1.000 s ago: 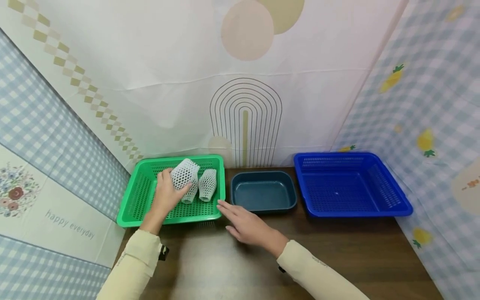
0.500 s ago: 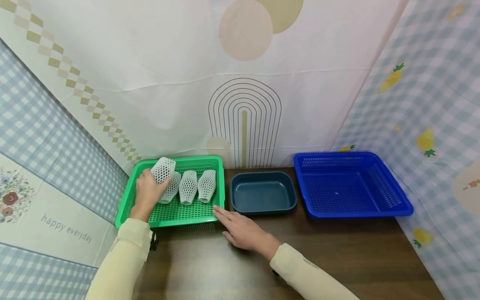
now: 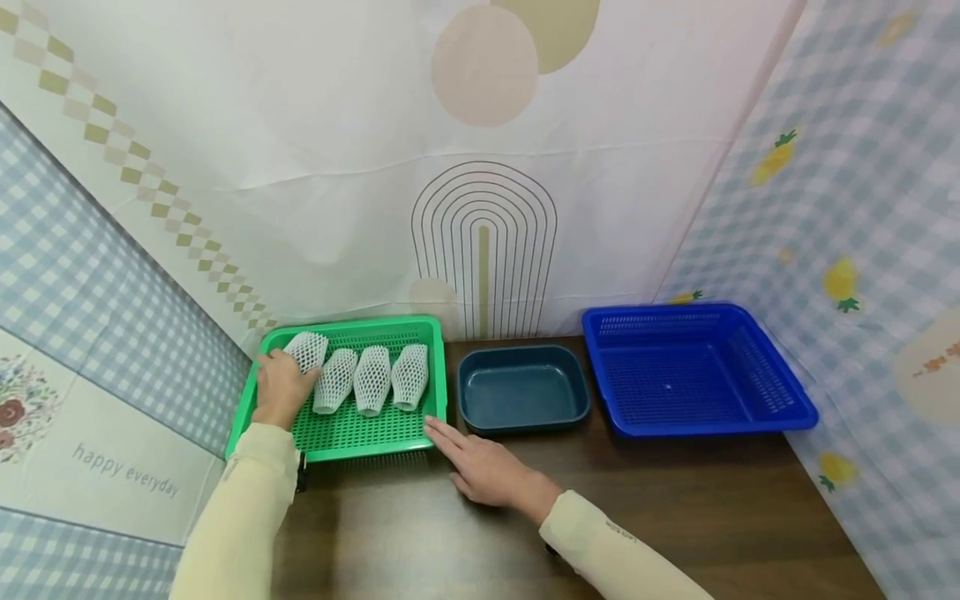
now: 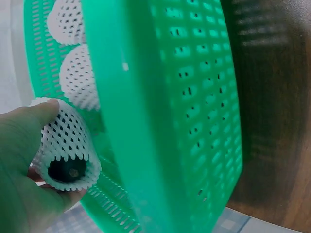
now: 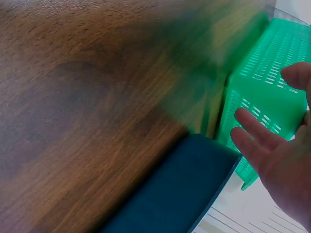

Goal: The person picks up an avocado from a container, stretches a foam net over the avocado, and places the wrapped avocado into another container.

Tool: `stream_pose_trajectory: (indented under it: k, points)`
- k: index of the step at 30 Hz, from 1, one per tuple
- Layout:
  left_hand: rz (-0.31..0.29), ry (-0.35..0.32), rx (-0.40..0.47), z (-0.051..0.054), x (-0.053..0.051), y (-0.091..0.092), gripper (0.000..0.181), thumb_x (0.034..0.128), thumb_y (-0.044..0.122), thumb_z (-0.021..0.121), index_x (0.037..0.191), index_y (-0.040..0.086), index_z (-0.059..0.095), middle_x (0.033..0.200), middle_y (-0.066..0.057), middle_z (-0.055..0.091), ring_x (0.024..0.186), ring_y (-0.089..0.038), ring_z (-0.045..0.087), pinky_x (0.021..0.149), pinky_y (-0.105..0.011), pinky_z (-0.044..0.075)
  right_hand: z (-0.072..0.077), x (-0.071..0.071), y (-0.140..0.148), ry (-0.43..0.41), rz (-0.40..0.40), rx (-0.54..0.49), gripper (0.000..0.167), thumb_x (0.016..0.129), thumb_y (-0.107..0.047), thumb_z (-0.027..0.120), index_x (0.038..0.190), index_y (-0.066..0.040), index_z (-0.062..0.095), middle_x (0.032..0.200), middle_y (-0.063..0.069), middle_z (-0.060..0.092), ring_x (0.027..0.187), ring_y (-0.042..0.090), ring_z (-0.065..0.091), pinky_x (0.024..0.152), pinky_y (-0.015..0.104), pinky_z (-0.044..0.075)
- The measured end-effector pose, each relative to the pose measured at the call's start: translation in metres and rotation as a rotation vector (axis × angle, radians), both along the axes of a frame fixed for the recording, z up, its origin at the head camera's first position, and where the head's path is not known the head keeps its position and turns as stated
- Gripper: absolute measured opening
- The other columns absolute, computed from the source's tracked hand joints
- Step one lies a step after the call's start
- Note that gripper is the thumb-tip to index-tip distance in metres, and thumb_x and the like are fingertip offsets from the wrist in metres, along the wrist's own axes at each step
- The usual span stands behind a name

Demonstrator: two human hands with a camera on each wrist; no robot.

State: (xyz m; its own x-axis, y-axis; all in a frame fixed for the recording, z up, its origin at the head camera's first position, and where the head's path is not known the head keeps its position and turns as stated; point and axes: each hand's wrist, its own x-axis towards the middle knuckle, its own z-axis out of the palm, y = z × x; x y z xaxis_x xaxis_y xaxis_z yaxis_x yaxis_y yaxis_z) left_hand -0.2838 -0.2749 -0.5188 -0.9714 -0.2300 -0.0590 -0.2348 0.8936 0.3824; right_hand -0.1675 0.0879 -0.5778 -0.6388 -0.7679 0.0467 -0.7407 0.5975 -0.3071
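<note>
In the head view, my left hand (image 3: 282,388) grips the leftmost white foam-net sleeve (image 3: 307,350) inside the green basket (image 3: 360,450). The left wrist view shows that foam-net sleeve (image 4: 68,141) between thumb and fingers, with something dark and rounded (image 4: 65,171) visible in its end. Three more foam-net sleeves lie side by side to its right, among them the middle one (image 3: 372,381); what they contain cannot be made out. My right hand (image 3: 483,467) has its fingers extended, fingertips at the basket's front right corner. In the right wrist view, the right hand (image 5: 286,160) is beside the basket wall.
A dark teal tray (image 3: 525,421) stands right of the green basket, and a blue basket (image 3: 720,427) stands farther right. All three line the back of the brown wooden table (image 3: 420,542). Patterned cloth (image 3: 337,242) hangs behind and at both sides.
My left hand has moved left with a foam-net sleeve and lowered it at the basket's left end. The other sleeves now show uncovered in a row. The right hand stays near the corner.
</note>
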Motion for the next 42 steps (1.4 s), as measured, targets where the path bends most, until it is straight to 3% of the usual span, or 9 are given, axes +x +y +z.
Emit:
stream_pose_trajectory:
  k: [7,14,19,21,27,32,36,39,42]
  points:
    - [-0.057,-0.04,-0.099,-0.002,0.003,-0.005,0.074,0.1035,0.025,0.061,0.133,-0.034,0.028,0.121,-0.056,0.038,0.111,-0.067,0.048,0.088,-0.067,0.049,-0.001,-0.001,-0.002,-0.016,0.016,-0.01,0.085,0.102,-0.015,0.062,0.167,-0.014,0.006,0.176,0.004,0.004,0.133,0.018,0.058,0.106,0.044,0.051]
    - [-0.122,-0.115,-0.245,-0.002,0.003,-0.003,0.074,0.1065,0.03,0.054,0.13,-0.036,0.03,0.119,-0.059,0.044,0.113,-0.069,0.049,0.094,-0.07,0.045,-0.003,-0.001,-0.003,-0.034,0.028,-0.012,0.083,0.102,-0.013,0.061,0.167,-0.011,0.009,0.176,0.004,0.003,0.134,0.018,0.057,0.106,0.043,0.051]
    - [-0.102,-0.186,-0.17,-0.009,0.0,-0.006,0.074,0.1066,0.027,0.049,0.134,-0.037,0.025,0.131,-0.06,0.028,0.117,-0.072,0.04,0.091,-0.069,0.046,-0.006,-0.001,-0.003,-0.016,0.035,-0.016,0.086,0.101,-0.013,0.061,0.167,-0.013,0.005,0.176,0.004,0.004,0.136,0.018,0.056,0.107,0.042,0.051]
    - [-0.063,-0.222,-0.124,-0.011,-0.001,-0.007,0.075,0.1064,0.027,0.047,0.138,-0.036,0.021,0.135,-0.059,0.023,0.12,-0.071,0.037,0.09,-0.068,0.047,-0.006,-0.001,-0.004,-0.008,0.036,-0.016,0.087,0.101,-0.013,0.061,0.167,-0.014,0.003,0.176,0.004,0.003,0.135,0.018,0.056,0.107,0.043,0.05]
    - [-0.085,-0.247,-0.159,-0.016,0.001,-0.008,0.067,0.1061,0.024,0.046,0.134,-0.035,0.031,0.136,-0.058,0.027,0.123,-0.071,0.036,0.092,-0.069,0.046,-0.005,-0.001,-0.005,0.036,0.036,0.001,0.086,0.101,-0.016,0.063,0.167,-0.011,0.009,0.175,0.004,0.005,0.143,0.02,0.05,0.112,0.043,0.047]
    - [-0.102,-0.239,-0.145,-0.015,0.003,-0.007,0.058,0.1048,0.019,0.045,0.126,-0.035,0.042,0.136,-0.058,0.021,0.119,-0.072,0.035,0.089,-0.069,0.046,-0.004,-0.001,-0.004,0.073,0.038,0.028,0.085,0.101,-0.024,0.066,0.166,-0.01,0.013,0.175,0.005,0.007,0.146,0.021,0.046,0.113,0.042,0.046]
    - [-0.113,-0.208,-0.16,-0.012,0.006,-0.003,0.058,0.1049,0.021,0.047,0.125,-0.034,0.042,0.131,-0.055,0.029,0.117,-0.069,0.039,0.087,-0.068,0.047,-0.003,-0.001,-0.003,0.086,0.04,0.047,0.087,0.101,-0.031,0.067,0.166,-0.009,0.013,0.175,0.005,0.007,0.148,0.02,0.042,0.114,0.04,0.044]
    - [-0.134,-0.131,-0.2,-0.01,0.008,0.002,0.059,0.1047,0.024,0.05,0.123,-0.032,0.044,0.126,-0.052,0.036,0.112,-0.066,0.043,0.085,-0.067,0.048,-0.003,-0.001,-0.002,0.101,0.036,0.054,0.088,0.101,-0.035,0.067,0.166,-0.009,0.014,0.175,0.006,0.009,0.152,0.018,0.036,0.117,0.04,0.042]
    - [-0.152,-0.01,-0.249,-0.008,0.01,0.009,0.056,0.1031,0.024,0.055,0.12,-0.029,0.046,0.12,-0.049,0.042,0.107,-0.064,0.047,0.082,-0.067,0.049,-0.004,-0.002,-0.002,0.122,0.029,0.05,0.088,0.101,-0.038,0.067,0.165,-0.008,0.016,0.175,0.007,0.011,0.154,0.016,0.034,0.118,0.04,0.041]
